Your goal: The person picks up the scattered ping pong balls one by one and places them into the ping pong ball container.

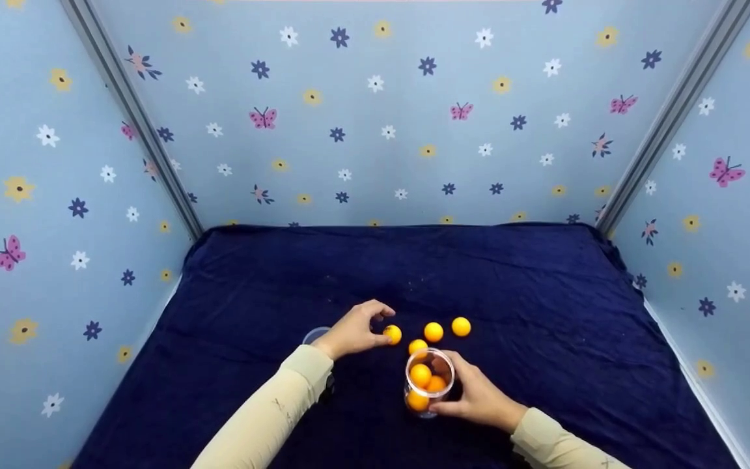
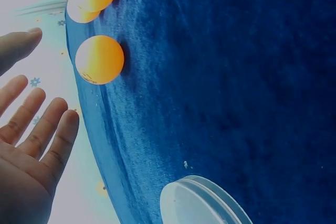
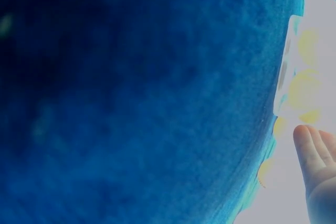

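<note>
My left hand (image 1: 355, 331) reaches over the cloth with fingers spread, beside an orange ping-pong ball (image 1: 392, 335). In the left wrist view a gap shows between the thumb and that ball (image 2: 100, 60). With fingers and thumb around its right side, my right hand (image 1: 479, 394) holds a clear plastic jar (image 1: 439, 395), mouth up. Several orange balls (image 1: 420, 376) sit inside the jar. Just behind the jar lies another ball (image 1: 418, 347), partly covered by the rim. The right wrist view is washed out around the jar and fingers (image 3: 312, 153).
Two more balls, a nearer one (image 1: 433, 332) and one farther right (image 1: 461, 326), lie on the dark blue cloth (image 1: 544, 312). A round translucent lid (image 2: 197, 203) rests left of my left wrist, partly hidden in the head view. Flower-patterned walls (image 1: 375, 117) enclose the back and sides.
</note>
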Available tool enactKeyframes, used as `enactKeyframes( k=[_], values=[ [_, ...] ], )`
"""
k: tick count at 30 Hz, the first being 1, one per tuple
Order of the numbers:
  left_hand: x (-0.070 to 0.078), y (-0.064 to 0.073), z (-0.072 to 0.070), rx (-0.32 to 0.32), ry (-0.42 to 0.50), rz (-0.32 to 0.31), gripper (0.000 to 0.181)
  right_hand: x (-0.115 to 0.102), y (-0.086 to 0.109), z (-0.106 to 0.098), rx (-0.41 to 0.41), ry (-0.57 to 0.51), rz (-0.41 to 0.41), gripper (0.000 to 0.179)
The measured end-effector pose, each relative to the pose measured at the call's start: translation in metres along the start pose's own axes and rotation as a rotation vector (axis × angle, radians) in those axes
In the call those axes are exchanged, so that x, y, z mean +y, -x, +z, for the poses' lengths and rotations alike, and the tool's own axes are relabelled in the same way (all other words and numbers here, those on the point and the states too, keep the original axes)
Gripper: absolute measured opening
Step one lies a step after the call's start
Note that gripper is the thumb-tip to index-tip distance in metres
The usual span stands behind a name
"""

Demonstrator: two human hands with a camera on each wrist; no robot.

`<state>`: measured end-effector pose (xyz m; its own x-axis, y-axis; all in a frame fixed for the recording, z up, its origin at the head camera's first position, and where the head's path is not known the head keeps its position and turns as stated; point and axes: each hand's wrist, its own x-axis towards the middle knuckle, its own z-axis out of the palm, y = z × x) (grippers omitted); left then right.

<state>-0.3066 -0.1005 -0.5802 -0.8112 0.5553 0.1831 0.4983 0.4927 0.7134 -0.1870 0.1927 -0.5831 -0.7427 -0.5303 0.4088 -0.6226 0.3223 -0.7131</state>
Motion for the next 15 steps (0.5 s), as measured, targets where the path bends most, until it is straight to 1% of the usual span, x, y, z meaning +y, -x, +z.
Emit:
enactKeyframes(
  k=[2,7,10,15],
  values=[
    [-0.002,-0.001,0.001,-0.008,0.004,-0.004,0.048,0.0,0.0,0.0,-0.004,0.003,-0.005,0.082],
    [-0.005,-0.003,0.004,-0.034,0.009,-0.032,0.051,0.0,0.0,-0.001,-0.018,-0.013,0.014,0.082],
    [-0.008,-0.005,0.005,-0.051,-0.006,-0.051,0.052,0.0,0.0,-0.001,-0.019,-0.02,0.024,0.082],
    [-0.012,-0.008,0.008,-0.07,-0.028,-0.075,0.054,0.0,0.0,0.0,-0.014,-0.011,0.018,0.082]
  ],
)
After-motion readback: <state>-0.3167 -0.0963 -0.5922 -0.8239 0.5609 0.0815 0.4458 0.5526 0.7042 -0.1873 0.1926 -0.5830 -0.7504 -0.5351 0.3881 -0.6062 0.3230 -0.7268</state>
